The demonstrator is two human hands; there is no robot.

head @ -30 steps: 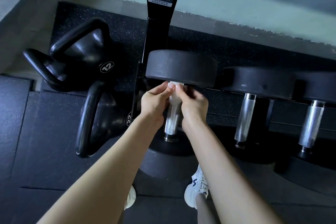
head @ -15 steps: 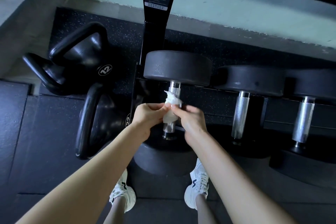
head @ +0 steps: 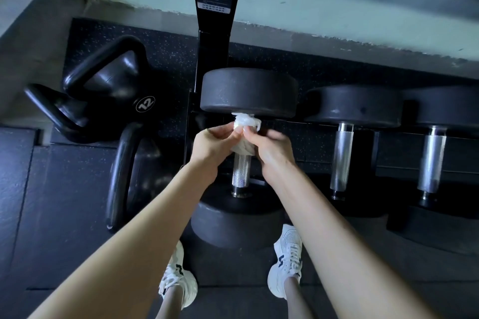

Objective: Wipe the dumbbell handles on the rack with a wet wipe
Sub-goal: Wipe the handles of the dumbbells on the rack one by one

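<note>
Both the left hand [head: 211, 146] and right hand [head: 270, 149] pinch a crumpled wet wipe [head: 243, 124] wrapped round the far end of the leftmost dumbbell's handle [head: 241, 171], just beneath its far head [head: 248, 93], on the rack [head: 193, 116].

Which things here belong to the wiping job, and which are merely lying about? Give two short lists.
Job: crumpled white wet wipe, pinched by left hand and right hand; knurled silver handle of left black dumbbell; middle silver dumbbell handle; right silver dumbbell handle.
Lying about: black kettlebell marked 12; black kettlebell nearer the feet; white laced trainers.
</note>
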